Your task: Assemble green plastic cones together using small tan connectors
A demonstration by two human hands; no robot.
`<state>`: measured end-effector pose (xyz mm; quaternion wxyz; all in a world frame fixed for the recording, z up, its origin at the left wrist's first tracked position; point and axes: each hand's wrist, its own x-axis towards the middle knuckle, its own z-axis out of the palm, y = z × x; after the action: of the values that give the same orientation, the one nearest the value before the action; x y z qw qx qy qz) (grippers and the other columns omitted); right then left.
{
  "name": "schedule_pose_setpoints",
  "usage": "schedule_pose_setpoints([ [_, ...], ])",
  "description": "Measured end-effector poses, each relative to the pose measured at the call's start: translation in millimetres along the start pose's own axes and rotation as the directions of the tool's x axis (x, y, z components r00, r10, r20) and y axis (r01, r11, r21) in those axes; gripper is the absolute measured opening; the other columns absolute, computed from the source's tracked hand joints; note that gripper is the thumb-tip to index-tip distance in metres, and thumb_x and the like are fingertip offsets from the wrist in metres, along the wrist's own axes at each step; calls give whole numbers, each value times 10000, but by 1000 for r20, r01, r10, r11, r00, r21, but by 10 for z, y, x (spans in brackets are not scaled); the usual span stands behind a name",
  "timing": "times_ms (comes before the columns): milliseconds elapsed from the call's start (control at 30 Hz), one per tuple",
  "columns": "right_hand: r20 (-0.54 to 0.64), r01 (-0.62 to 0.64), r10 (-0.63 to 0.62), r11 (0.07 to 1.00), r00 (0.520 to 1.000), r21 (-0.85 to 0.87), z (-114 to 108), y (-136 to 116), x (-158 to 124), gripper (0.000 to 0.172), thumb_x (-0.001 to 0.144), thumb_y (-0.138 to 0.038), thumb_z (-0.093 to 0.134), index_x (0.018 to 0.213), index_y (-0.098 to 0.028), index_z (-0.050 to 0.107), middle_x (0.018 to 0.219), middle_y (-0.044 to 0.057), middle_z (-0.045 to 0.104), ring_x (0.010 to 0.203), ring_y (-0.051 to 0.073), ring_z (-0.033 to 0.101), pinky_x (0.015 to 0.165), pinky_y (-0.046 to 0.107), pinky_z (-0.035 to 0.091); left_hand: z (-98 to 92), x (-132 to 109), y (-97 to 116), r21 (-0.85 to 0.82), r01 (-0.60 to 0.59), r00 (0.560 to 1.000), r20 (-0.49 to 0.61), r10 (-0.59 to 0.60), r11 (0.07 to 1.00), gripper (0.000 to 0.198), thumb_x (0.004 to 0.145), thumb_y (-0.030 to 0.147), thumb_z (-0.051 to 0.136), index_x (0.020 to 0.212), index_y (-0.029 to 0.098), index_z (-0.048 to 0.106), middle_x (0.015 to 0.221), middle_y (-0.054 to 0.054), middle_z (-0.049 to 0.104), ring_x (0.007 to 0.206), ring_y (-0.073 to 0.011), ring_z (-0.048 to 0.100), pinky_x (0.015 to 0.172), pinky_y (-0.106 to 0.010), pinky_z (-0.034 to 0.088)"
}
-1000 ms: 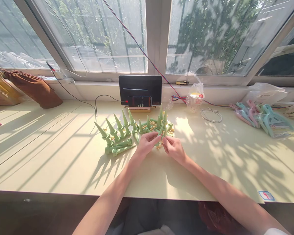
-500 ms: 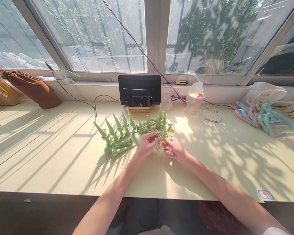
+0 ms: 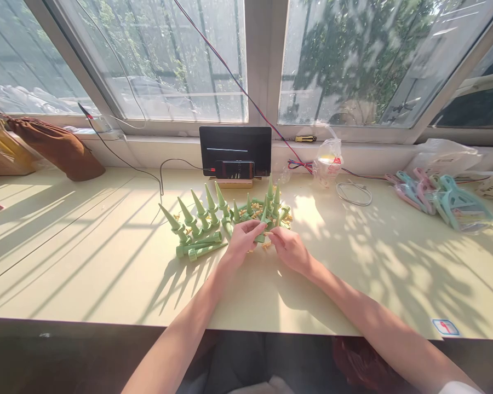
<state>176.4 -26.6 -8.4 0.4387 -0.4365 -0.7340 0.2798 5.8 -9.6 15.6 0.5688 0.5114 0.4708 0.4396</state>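
My left hand (image 3: 243,241) is closed on a green plastic spike (image 3: 260,238), whose wider end shows beside the fingertips. Close by on the right, my right hand (image 3: 291,250) is pinched at the fingertips, beside the spike's end. Whatever it holds looks small and pale and is mostly hidden by the fingers. Behind both hands lies a pile of small yellowish pieces (image 3: 285,220) mixed with green parts. Several assembled green spikes (image 3: 200,208) stand point up in a row to the left. In front of them, green spikes (image 3: 205,253) lie on their sides.
A black tablet (image 3: 235,139) and a phone (image 3: 237,169) stand at the window side of the table (image 3: 107,273). To the right are a plastic-wrapped cup (image 3: 327,161), a coiled white cable (image 3: 354,193) and bagged pastel hangers (image 3: 462,202). A brown drawstring bag (image 3: 61,150) lies far left.
My fingertips have drawn slightly apart. The spike in my left hand has turned, so its wider end now shows between the hands. My right hand has rolled over, its curled fingers less visible.
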Motion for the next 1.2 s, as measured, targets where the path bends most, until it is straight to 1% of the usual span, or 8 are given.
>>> schedule_pose_setpoints([
  [200,44,-14,12,999,999,46,-24,-48,-21,335,965,-407,454,683,-226,462,622,-7,460,575,147,400,597,284,337,7,-17,2,13,-32,998,49,31,999,436,729,576,745,841,155,729,744,-22,548,525,-50,300,432,-216,180],
  [300,126,-199,173,953,977,230,-19,-111,-27,388,931,-476,512,643,-226,442,557,-26,432,486,119,381,501,267,315,15,-43,28,52,-53,997,54,51,997,424,744,576,729,823,159,732,752,-27,578,526,-56,319,434,-219,198],
  [467,417,-583,408,545,812,602,-12,-94,18,431,801,-578,676,686,-192,523,550,-61,411,367,45,276,353,204,150,30,-47,35,119,-105,994,44,100,987,431,742,574,723,895,172,747,726,-24,602,563,-90,407,458,-223,250],
  [600,578,-682,388,229,718,694,-60,-23,71,356,794,-405,757,694,-159,519,545,-90,349,381,4,193,328,145,127,35,-17,-7,144,-196,981,40,192,970,432,743,541,736,963,169,755,657,0,561,556,-92,388,478,-232,268],
  [700,639,-735,402,145,656,663,-82,-28,93,314,832,-347,706,681,-162,502,539,-96,328,372,4,165,310,140,118,51,-19,-2,161,-223,975,37,220,961,429,750,537,730,965,167,756,633,10,540,534,-84,357,477,-238,263],
  [900,343,-579,468,609,814,542,0,-149,35,436,866,-582,600,693,-186,540,565,-39,469,357,60,348,329,203,205,75,-49,68,74,-79,997,1,79,994,410,717,565,745,807,166,717,658,10,502,548,-78,363,452,-222,234],
  [1033,87,-308,295,908,951,285,30,-155,-23,397,944,-559,486,751,-215,535,597,-19,528,442,116,453,457,264,359,33,-20,42,12,-7,1000,-8,7,1000,398,714,557,756,797,170,715,705,8,515,517,-54,301,441,-226,205],
  [1200,-29,36,-39,996,999,-87,15,-58,-28,336,1000,-406,435,746,-206,525,671,2,514,592,137,441,600,276,361,6,-1,6,23,28,1000,-13,-28,999,395,734,552,745,823,168,725,738,-5,508,512,-45,252,436,-230,175],
])
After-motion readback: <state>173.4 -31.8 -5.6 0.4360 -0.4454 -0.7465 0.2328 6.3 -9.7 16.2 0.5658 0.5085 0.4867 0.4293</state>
